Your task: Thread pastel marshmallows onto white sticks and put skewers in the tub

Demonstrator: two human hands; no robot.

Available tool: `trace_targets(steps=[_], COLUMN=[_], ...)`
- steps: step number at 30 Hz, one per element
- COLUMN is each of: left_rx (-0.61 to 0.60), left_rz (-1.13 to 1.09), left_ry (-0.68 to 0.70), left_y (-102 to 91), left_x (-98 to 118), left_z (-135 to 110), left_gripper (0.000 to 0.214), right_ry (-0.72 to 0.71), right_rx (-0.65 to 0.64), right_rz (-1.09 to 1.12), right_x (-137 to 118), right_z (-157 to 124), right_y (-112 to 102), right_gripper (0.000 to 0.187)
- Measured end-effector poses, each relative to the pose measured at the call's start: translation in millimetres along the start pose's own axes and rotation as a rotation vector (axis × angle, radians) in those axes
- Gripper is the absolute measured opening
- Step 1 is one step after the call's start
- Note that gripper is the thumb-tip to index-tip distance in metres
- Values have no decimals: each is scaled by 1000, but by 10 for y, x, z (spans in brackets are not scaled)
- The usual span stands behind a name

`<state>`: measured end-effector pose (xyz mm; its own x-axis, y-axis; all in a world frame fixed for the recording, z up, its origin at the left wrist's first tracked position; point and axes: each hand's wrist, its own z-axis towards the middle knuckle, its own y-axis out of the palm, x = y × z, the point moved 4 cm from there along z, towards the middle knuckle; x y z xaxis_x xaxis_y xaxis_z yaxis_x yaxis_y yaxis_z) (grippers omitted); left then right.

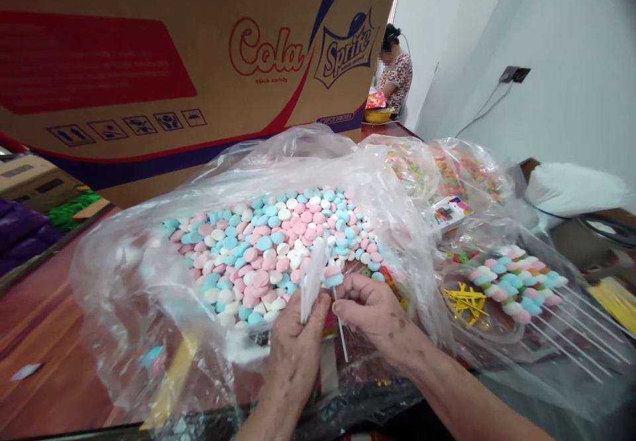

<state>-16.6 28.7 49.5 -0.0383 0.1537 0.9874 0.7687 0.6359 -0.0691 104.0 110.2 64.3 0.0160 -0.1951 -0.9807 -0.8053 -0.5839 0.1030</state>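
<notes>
In the middle of the head view, my left hand [298, 345] is closed around a bundle of thin, translucent plastic sleeves [313, 272]. Just to its right, a white stick [344, 343] slants downward, topped by pink and blue candies [332, 277]. My right hand [372, 312] pinches at this stick below the candies; whether something small is also between its fingertips cannot be made out. Beyond both hands, a heap of pink, blue and white round candies [258, 275] lies on a large clear plastic bag [163, 295].
At right, finished candy sticks [521, 282] lie by yellow twist ties [466, 303] in a shallow clear tray. Bags of colourful gummy candy [442, 166] sit behind. A large cardboard box [199, 50] walls off the back left. Another person [397, 73] sits in the background.
</notes>
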Motion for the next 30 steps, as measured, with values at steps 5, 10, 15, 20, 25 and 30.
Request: trace_targets(steps=[5,10,15,20,25,30], left_rx=[-79,-39,-34,62,-122,-188], left_rz=[-60,-131,-153,-236,-29,-33], left_ry=[-23,-104,-112,-38,-42,-41], left_y=[64,89,99,-59,-45,120], left_x=[-87,-87,77,340,340,199], left_z=[118,127,119,231,132,-74], left_gripper=[27,24,25,33,41,36], right_ry=[-80,-29,-45,36,-64,-132], right_rx=[-69,-110,-125,-230,80,259], right_rz=[-179,-250,-250,-227,130,500], right_x=[-22,7,45,83,-156,-326], right_z=[-24,-64,-112,-236,-81,165], right_y=[84,153,173,107,-260,-426], right_gripper=[9,4,8,10,8,23])
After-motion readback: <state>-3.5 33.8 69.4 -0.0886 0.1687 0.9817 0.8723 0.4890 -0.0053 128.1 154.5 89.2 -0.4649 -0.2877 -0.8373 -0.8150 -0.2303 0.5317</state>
